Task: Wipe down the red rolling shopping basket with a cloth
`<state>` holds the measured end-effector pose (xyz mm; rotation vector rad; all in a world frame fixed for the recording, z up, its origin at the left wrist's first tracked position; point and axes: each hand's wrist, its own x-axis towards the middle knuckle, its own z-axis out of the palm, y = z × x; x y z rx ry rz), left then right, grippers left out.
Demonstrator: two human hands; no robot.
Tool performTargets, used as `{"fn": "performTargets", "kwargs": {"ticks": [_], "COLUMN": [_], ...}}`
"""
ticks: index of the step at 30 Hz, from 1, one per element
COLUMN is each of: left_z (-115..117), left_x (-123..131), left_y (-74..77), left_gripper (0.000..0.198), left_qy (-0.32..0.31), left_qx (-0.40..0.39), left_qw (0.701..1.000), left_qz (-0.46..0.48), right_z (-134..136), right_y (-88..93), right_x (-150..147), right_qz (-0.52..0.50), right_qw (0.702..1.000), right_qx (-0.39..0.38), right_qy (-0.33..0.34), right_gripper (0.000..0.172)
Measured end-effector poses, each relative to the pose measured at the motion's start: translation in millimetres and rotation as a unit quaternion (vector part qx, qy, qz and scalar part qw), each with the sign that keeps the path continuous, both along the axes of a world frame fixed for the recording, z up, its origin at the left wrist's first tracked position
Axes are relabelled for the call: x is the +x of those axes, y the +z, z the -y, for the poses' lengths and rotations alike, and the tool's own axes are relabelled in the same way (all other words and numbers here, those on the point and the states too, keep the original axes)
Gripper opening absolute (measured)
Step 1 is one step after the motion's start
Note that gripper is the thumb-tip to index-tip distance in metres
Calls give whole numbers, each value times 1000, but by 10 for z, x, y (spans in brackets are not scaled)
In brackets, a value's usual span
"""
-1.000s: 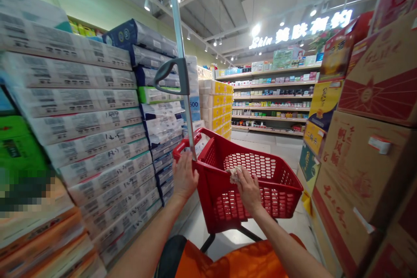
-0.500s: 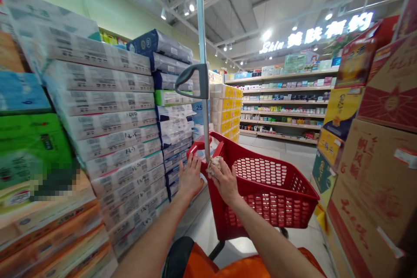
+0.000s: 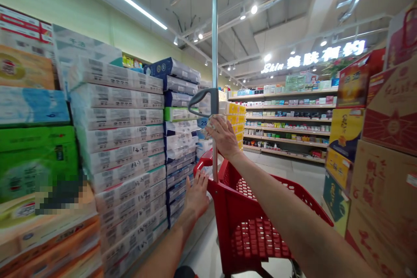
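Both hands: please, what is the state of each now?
Left hand: open, fingers at the red cart.
Right hand: holding a cloth at the metal pole.

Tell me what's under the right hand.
A pale cloth shows past the right hand, at the metal pole; the rest of the cloth and that pole section are covered.

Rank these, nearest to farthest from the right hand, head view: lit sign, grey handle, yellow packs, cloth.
1. Cloth: in the right hand, against the pole.
2. Grey handle: just above the hand.
3. Yellow packs: stacked farther back, past the pole.
4. Lit sign: high at the back.
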<state>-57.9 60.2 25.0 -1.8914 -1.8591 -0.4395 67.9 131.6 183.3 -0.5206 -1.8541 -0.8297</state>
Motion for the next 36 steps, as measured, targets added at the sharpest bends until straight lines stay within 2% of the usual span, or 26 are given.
{"fn": "performTargets", "kwargs": {"ticks": [1,2,6,8,10,14,15,17,20,24,26,27,28,30,34,36], "left_z": [8,15,32,32,33,53,62,84,124,191,232,253,273,302,315,310], "left_x": [-1,-3,-6,-6,-6,-7,-11,-24,-53,-76,-78,-78,-77,-71,-19,24], "left_y": [7,13,22,15,7,9,10,-3,-95,-374,-546,-626,-699,-807,-859,-839], "left_gripper": [66,66,67,67,67,68,69,69,68,63,63,63,64,65,67,69], "left_qy": [-5,-9,-8,-4,-6,-19,-19,-18,-26,-20,-16,-16,-16,-15,16,25], "left_qx": [2,4,-3,-13,-16,-2,-4,-9,7,33,21,10,-3,-25,-34,-31], "left_qw": [1000,1000,1000,1000,1000,1000,1000,1000,1000,999,1000,1000,1000,999,999,999], "left_qz": [-2,-4,0,-1,-7,-10,-9,-8,-14,-13,-17,-20,-23,-24,-9,-6], "right_z": [-37,-63,-39,-5,6,-41,-46,-18,110,292,360,391,420,470,475,412], "right_y": [-78,-229,-1100,-1334,-1304,-966,-959,-1120,-1707,-2646,-2995,-3104,-3158,-3084,-2512,-2360], "right_x": [11,33,163,181,144,40,37,69,169,296,351,376,398,423,370,333], "right_qz": [31,63,152,171,152,91,92,108,109,84,87,87,86,79,50,45], "right_qw": [999,998,988,985,988,995,995,993,993,993,991,990,990,990,991,991], "right_qx": [-3,-4,30,32,12,-32,-33,-31,-37,-89,-103,-107,-109,-111,-122,-124], "right_qy": [-11,-17,-7,-2,-12,-36,-33,-18,5,0,3,5,9,22,38,34], "right_gripper": [28,27,28,29,32,33,33,33,34,33,32,31,31,30,32,33]}}
